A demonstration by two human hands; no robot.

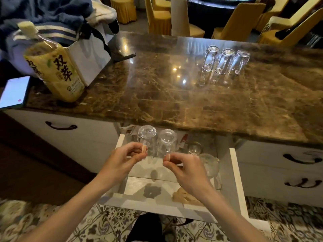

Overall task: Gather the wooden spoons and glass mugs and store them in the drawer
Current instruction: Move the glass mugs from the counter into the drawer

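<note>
Over the open drawer (235, 172), the left hand (122, 160) is pinching the left mug (147, 135) by its handle, the right hand (186, 169) the right mug (167, 139), both standing base up just beyond; farther off, 3 mugs (225, 62) are standing rim down on the surface (157, 95)

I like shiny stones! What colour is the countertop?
The countertop is brown marble with golden veins; head view.

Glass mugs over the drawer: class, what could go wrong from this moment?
1. The left hand and right hand each seem to pinch a mug only by its handle; the left mug and right mug sit close and could clink.
2. Other glassware lies in the drawer beside the right mug; lowering could strike it.
3. On the counter three mugs wait; space looks tight.
</note>
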